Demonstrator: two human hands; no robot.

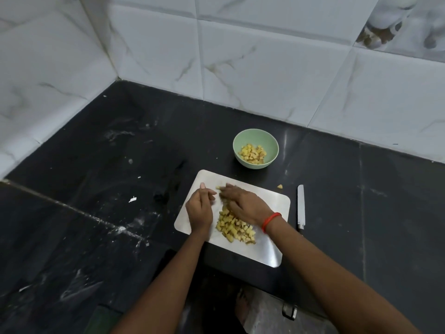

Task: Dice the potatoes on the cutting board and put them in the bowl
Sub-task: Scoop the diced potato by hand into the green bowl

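Black counter [96, 165]: flat-fingered right hand [243, 201] covered potato dice [234, 227] beside loosely cupped, empty left hand [199, 209]; hasty scooping might scatter them off the cutting board [272, 249].

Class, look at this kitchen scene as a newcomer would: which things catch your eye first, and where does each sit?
The yellow heap of diced potato stands out on the pale cutting board, with the left hand and right hand gathered at its far end. Behind the board, a green bowl holds more dice. A knife lies on the dark counter to the board's right.
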